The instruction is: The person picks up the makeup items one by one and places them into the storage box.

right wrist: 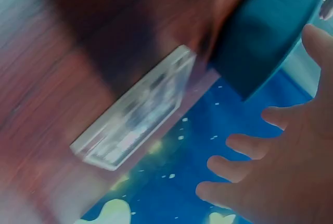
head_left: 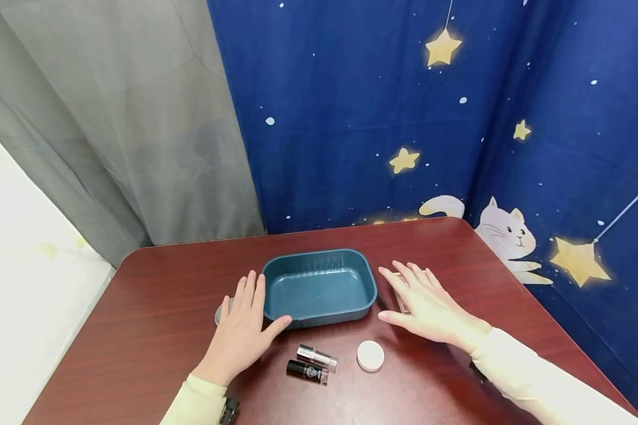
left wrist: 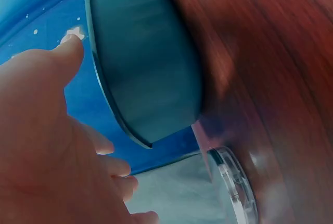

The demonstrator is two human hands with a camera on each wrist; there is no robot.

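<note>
A teal rectangular plastic container [head_left: 319, 323] stands on the table with its top uncovered and its inside bare. My left hand [head_left: 241, 336] hovers by its left end, fingers spread and holding nothing. To the container's right, my right hand [head_left: 425, 307] is also spread above the table, gripping nothing. Below that hand, a flat rectangular pale-edged case [right wrist: 138, 114] lies on the wood, mostly hidden in the head view. Beside my left hand sits a round clear-rimmed item [left wrist: 237, 187], partly covered by the fingers in the head view.
In front of the container lie a silver tube [head_left: 315, 356], a black tube [head_left: 305, 371] with a clear end, and a round white-topped jar [head_left: 370, 356]. The dark red table [head_left: 175, 277] meets a grey curtain [head_left: 191, 147] and a blue starry curtain [head_left: 340, 118] behind.
</note>
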